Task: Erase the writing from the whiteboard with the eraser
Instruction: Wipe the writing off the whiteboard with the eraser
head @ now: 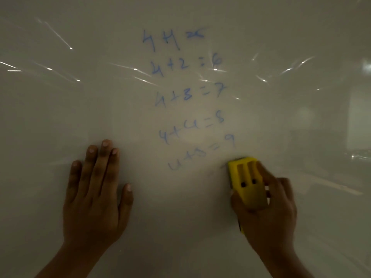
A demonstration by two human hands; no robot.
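Observation:
A whiteboard (pixel 60 107) fills the view. Blue handwritten sums (pixel 186 93) run down its middle in several rows, from "4+1=" at the top to a faint "4+5=9" at the bottom. My right hand (pixel 267 213) grips a yellow eraser (pixel 246 179) pressed against the board just below and right of the lowest row. A faint smudge shows at the eraser's upper left edge. My left hand (pixel 94 195) lies flat on the board with fingers spread, left of the writing, holding nothing.
Bright streaks of reflected light (pixel 136 70) cross the upper half of the glossy board. Dim reflections of a room (pixel 357 121) show on the right side.

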